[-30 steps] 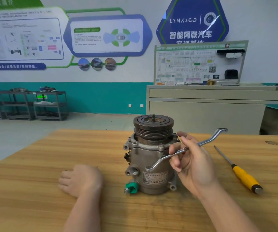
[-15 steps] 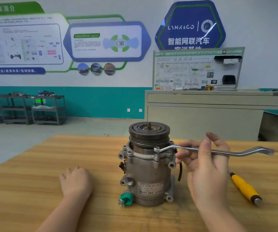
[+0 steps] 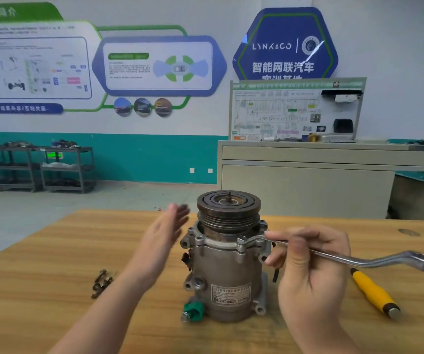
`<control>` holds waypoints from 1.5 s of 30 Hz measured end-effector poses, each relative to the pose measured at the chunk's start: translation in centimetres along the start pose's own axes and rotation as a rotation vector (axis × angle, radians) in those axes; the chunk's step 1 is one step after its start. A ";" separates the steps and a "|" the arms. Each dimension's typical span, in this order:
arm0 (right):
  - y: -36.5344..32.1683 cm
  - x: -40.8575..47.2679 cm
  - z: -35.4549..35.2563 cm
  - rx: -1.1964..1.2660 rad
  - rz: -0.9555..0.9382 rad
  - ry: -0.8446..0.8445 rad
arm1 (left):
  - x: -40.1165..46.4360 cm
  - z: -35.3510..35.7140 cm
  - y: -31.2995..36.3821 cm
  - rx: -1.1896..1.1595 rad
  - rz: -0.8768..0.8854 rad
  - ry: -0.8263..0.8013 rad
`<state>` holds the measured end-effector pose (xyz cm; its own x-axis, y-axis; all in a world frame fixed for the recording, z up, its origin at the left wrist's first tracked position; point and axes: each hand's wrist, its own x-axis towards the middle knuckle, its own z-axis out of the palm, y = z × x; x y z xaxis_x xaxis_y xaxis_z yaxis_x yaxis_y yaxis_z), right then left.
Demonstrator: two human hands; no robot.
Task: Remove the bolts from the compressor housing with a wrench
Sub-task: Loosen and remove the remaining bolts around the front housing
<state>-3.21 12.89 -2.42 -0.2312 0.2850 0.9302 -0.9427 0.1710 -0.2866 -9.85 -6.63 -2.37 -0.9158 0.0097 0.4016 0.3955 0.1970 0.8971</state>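
Steel, offset and polished, the wrench [image 3: 333, 254] is pinched in the right hand [image 3: 310, 274], its ring seated on a flange bolt [image 3: 241, 240] at about 3 o'clock on the ribbed, cast-metal compressor [image 3: 226, 274], which stands upright mid-surface [image 3: 40, 290]. The left hand [image 3: 165, 233] hovers flat-fingered at 9 o'clock, touching nothing. Unbraced, the housing could likely twist or tip under torque, or the ring could slip. Loose bolts [image 3: 101, 283] lie at 8 o'clock.

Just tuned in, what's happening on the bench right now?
A person is unbolting a grey metal compressor standing upright on the wooden table. The right hand holds a silver offset ring wrench with its ring on a housing bolt. The left hand hovers open beside the pulley. A yellow-handled screwdriver lies to the right.
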 end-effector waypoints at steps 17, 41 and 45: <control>-1.3 -1.3 -1.4 -0.314 0.153 -0.001 | -7.0 4.3 -0.7 0.376 0.120 0.286; 0.0 0.1 0.9 -0.457 0.112 0.075 | -6.9 9.2 1.8 0.617 -0.091 0.683; -0.3 0.0 2.0 -0.481 0.151 0.165 | -6.9 9.5 1.7 0.572 -0.054 0.679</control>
<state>-3.38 10.95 -1.87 -0.2788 0.4778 0.8331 -0.6760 0.5185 -0.5236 -3.56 2.97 -5.36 -0.6212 -0.5614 0.5468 0.0903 0.6418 0.7615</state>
